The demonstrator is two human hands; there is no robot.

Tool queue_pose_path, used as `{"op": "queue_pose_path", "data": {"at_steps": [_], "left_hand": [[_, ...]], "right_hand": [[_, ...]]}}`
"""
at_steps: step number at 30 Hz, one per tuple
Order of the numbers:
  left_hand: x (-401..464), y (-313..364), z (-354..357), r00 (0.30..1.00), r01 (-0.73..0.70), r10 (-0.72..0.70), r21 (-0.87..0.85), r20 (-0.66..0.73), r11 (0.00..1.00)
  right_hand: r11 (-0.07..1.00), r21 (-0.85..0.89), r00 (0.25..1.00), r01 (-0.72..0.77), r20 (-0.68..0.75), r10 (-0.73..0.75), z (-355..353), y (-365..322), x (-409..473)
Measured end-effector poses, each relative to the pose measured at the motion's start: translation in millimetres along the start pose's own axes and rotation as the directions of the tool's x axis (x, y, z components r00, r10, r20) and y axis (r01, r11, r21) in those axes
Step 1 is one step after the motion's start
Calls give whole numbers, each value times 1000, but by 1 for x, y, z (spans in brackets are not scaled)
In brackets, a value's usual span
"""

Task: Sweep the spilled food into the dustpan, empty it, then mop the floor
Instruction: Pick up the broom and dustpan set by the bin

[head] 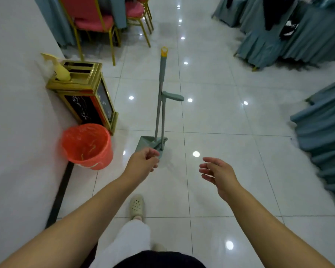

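Note:
A grey-green broom [162, 74] with a yellow cap stands upright on the white tiled floor, clipped into its matching long-handled dustpan [146, 143]. An orange-lined bin [87, 146] stands left of them, against the wall; noodle-like scraps show inside it. My left hand [143, 162] reaches forward with loosely curled fingers, just in front of the dustpan's base, holding nothing. My right hand [217, 173] is stretched out to the right with relaxed fingers, apart from everything. No mop is in view.
A gold-framed ornate bin [85, 97] with a yellow spray bottle [61, 71] on top stands by the white wall on the left. Red chairs [97, 22] stand at the far left. Teal-draped tables [290, 31] line the right side. My foot in a cream clog [136, 206] is below.

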State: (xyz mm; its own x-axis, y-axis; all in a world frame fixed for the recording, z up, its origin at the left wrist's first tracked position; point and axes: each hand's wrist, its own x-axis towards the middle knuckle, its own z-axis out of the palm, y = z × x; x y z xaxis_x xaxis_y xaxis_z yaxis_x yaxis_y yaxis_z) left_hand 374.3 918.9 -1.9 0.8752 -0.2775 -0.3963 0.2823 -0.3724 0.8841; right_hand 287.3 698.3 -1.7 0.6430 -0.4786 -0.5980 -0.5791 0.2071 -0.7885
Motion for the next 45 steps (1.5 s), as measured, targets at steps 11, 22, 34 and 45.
{"op": "queue_pose_path", "data": {"at_steps": [11, 22, 34, 45], "left_hand": [[148, 55, -38, 999, 20, -19, -26, 51, 999], [270, 90, -31, 999, 33, -33, -44, -10, 998], [373, 131, 4, 947, -44, 34, -26, -321, 999], [387, 130, 33, 820, -84, -13, -143, -572, 986]], "right_hand": [[996, 84, 993, 2, -116, 7, 62, -75, 90], [997, 79, 996, 6, -87, 1, 115, -147, 189], [950, -302, 996, 74, 66, -57, 124, -191, 338], [822, -560, 945, 104, 313, 94, 133, -197, 394]]}}
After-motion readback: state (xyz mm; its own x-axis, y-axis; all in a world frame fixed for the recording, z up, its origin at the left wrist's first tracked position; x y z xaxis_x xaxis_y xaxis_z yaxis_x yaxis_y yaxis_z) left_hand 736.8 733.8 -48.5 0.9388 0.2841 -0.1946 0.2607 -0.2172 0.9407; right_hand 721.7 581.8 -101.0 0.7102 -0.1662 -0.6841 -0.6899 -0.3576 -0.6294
